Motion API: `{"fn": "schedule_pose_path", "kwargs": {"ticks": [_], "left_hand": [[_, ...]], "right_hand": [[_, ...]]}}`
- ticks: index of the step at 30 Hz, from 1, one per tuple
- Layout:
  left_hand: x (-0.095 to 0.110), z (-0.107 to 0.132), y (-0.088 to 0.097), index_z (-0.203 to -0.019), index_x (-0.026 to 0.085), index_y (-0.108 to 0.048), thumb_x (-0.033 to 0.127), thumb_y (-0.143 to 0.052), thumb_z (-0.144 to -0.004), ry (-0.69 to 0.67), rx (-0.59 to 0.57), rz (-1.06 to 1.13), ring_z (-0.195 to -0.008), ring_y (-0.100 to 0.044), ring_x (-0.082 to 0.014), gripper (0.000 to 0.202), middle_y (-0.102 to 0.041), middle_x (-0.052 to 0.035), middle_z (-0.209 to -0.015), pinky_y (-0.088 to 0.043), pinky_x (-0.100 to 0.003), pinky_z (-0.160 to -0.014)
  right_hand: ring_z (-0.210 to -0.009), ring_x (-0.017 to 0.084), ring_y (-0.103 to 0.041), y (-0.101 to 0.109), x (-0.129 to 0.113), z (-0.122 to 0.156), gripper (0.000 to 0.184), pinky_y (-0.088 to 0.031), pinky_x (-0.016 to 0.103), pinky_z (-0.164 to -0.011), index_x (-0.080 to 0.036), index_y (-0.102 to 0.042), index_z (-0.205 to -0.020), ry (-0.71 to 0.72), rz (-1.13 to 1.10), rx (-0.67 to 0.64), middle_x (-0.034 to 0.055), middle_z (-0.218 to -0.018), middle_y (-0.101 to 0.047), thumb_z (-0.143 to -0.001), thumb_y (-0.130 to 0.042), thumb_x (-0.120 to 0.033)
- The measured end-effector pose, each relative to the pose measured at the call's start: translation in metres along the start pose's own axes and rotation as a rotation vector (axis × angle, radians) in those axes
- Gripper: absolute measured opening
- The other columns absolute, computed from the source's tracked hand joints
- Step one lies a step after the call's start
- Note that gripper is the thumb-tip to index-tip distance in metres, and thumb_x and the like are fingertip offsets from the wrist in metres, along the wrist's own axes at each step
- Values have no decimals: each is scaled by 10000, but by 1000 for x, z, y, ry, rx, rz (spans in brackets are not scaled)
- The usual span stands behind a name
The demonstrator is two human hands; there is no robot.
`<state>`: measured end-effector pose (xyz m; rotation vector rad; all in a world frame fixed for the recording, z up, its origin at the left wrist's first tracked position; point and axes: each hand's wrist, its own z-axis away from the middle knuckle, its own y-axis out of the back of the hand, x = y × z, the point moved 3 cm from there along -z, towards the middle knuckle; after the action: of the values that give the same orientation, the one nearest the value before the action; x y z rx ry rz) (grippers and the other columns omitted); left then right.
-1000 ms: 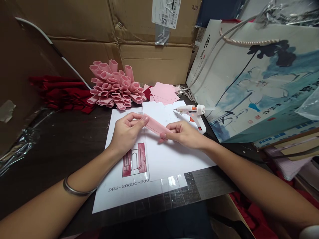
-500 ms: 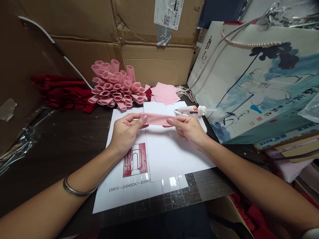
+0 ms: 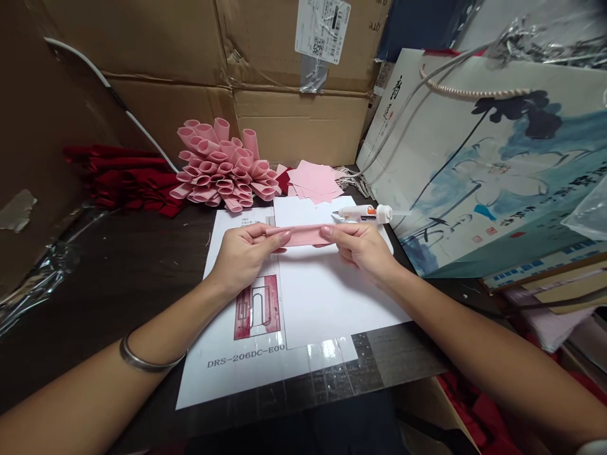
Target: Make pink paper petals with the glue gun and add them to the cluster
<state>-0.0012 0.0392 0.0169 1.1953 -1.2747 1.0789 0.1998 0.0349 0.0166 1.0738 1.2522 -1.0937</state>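
My left hand (image 3: 244,254) and my right hand (image 3: 360,248) pinch the two ends of a flattened pink paper tube (image 3: 298,235), holding it level just above the white sheets. Behind them stands a cluster of rolled pink paper tubes (image 3: 219,169), glued into a flower-like mass. A stack of pink paper squares (image 3: 313,180) lies beyond the tube. A white and orange hot glue gun (image 3: 365,213) lies on its side just past my right hand, which does not touch it. Under my hands are a white sheet (image 3: 332,297) and a printed label sheet (image 3: 237,373).
Folded dark red material (image 3: 124,180) lies left of the pink cluster. A large paper gift bag with a lotus painting (image 3: 488,164) leans at the right, above stacked books (image 3: 545,272). Cardboard boxes (image 3: 298,120) form the back. The dark table (image 3: 118,278) has a front edge below the sheets.
The pink paper tube has swung from a slant to level between my hands. My right hand has moved up and left, and the head view has shifted slightly.
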Motion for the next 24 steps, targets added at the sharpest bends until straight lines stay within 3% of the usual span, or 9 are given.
{"fn": "schedule_pose_path", "kwargs": {"ticks": [5,10,24], "left_hand": [[2,2,-2,-813,179,-748,326,-769,-751,6,6,-9,-755,-706,-177,161,-752,-43,-804,-581,-288,-726],[3,5,-4,-805,183,-723,369,-670,-849,-37,-61,-80,-685,-713,-177,198,-730,-43,-667,-574,-305,-767],[5,9,-4,-776,163,-738,342,-745,-765,-10,-54,-40,-711,-730,-204,180,-747,-58,-734,-592,-299,-714]], "right_hand": [[-395,53,-190,1,-1,-1,271,-114,266,-380,-179,-715,-703,45,-32,87,-78,-444,-352,-752,-749,-444],[-402,54,-210,4,0,-2,285,-149,274,-383,-175,-719,-742,71,-12,147,-45,-501,-470,-737,-749,-458],[-448,68,-291,5,7,-3,294,-209,261,-403,-196,-718,-799,103,21,115,-30,-563,-481,-743,-745,-483]]}}
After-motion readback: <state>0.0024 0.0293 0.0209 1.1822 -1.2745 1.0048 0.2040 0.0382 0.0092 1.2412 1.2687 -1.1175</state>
